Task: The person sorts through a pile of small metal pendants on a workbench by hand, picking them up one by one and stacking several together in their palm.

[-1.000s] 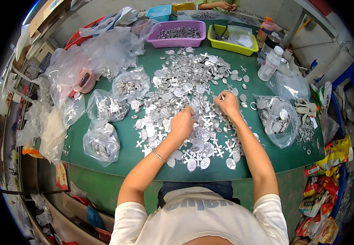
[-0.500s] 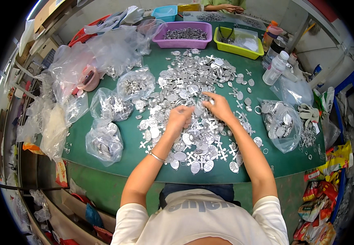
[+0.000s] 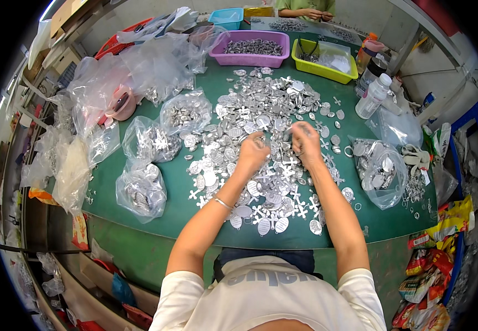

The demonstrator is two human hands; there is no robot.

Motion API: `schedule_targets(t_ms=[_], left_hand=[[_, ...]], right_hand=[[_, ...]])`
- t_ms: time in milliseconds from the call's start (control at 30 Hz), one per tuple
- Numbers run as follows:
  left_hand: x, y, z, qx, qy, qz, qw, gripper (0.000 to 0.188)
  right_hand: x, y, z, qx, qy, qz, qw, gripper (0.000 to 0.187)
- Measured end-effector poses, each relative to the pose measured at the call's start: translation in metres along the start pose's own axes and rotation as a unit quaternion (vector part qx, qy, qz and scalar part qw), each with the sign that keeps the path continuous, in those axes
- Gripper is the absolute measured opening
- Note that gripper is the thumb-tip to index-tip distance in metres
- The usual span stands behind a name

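Observation:
A wide heap of silver-coloured metal pendants (image 3: 272,102), oval medals and small crosses, covers the middle of the green table (image 3: 156,218). Over the heap's centre, my left hand (image 3: 254,153) is closed with fingers curled inward; whatever lies in them cannot be made out. To its right, my right hand (image 3: 307,144) is also closed, thumb and fingers drawn together and slightly blurred. Any piece in its grip is too small to name. Loose oval medals (image 3: 264,225) and crosses (image 3: 302,210) lie at the heap's near edge, between my forearms.
Clear bags of metal pieces (image 3: 141,193) stand left; another pendant bag (image 3: 379,172) lies right. Behind are a purple tub (image 3: 250,59), a lime-green tray (image 3: 327,73) and a white bottle (image 3: 373,96). Plastic bags (image 3: 156,60) pile up far left. Another person's hands (image 3: 316,15) work beyond.
My left hand has moved slightly right and away from me. My right hand has shifted right, its fingers drawing in from a reach over the heap.

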State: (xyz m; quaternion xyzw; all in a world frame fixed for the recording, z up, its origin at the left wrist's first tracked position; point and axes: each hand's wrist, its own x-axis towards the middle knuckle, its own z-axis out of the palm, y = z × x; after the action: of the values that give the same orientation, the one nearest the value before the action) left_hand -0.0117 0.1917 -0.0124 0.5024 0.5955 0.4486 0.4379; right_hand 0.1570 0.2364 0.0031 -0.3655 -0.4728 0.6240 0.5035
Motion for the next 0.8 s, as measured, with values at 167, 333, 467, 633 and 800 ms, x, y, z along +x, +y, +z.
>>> schedule_targets(t_ms=[167,333,467,633,800], left_hand=[[-0.014,0.009,-0.036,-0.627,-0.185,-0.167,0.738,0.016],[-0.041,0.031,-0.04,-0.672,0.007,-0.24,0.7,0.007],[-0.051,0.004,-0.059,-0.403,-0.066,-0.122,0.905,0.016],[-0.053,0.005,-0.045,0.313,0.082,0.177,0.929,0.022],[-0.036,0.008,-0.032,0.384,0.017,0.071,0.921,0.025]], right_hand=[[-0.008,-0.009,-0.018,0.382,0.026,0.113,0.917,0.018],[-0.015,-0.008,-0.013,0.383,-0.007,0.228,0.895,0.016],[-0.023,-0.012,0.003,0.169,-0.052,0.268,0.947,0.017],[-0.035,0.005,0.036,-0.364,-0.093,0.012,0.927,0.018],[-0.035,0.008,0.045,-0.49,-0.06,-0.11,0.862,0.021]])
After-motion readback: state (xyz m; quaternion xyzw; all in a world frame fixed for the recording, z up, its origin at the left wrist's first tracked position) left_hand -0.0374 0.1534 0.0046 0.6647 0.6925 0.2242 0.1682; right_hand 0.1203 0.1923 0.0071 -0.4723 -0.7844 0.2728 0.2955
